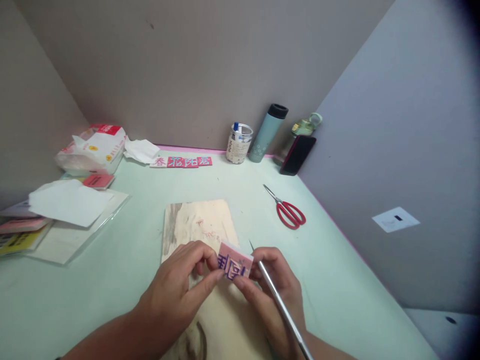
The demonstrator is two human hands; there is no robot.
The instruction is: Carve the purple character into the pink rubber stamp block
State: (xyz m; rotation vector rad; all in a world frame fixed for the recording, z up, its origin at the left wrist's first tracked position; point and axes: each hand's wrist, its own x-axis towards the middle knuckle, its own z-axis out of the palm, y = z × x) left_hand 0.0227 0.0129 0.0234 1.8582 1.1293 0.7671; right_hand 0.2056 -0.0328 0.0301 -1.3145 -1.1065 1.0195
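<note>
Pink character tile (245, 260), lower centre, was pinched by left hand (170, 287) and right hand (288, 285), the latter also gripping a craft knife (276, 294). Carving appeared advanced (remaining cuts unverifiable); four character tiles (189, 163) lay upper left of centre.

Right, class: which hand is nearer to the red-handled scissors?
Right. The red-handled scissors lie a little beyond the right hand, almost straight ahead of it; the left hand is farther off, to their left and closer to the person.
</note>
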